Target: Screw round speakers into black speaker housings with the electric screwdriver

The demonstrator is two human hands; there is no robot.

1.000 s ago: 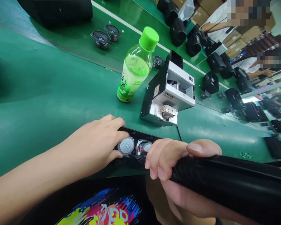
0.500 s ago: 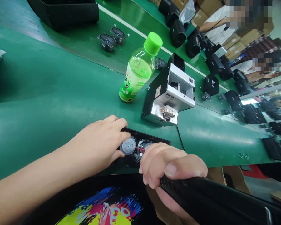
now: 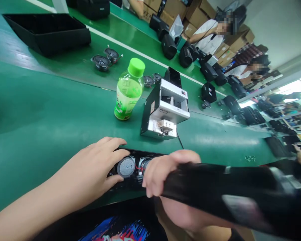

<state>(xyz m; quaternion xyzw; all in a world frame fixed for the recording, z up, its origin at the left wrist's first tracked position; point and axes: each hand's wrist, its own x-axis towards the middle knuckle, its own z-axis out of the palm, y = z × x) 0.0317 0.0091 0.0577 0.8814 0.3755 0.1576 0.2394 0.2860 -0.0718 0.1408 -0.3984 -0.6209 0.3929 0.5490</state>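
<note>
Left hand (image 3: 95, 170) lay open on the speaker panel (image 3: 132, 165) at lower centre, right hand (image 3: 165, 174) gripped a black tool (image 3: 228, 190). A slip could've snagged the red wire (image 3: 138, 167). Panel hugged the bench (image 3: 40, 113) edge; bottle (image 3: 127, 90) and feeder (image 3: 165, 108) stood close behind, open room left.
</note>
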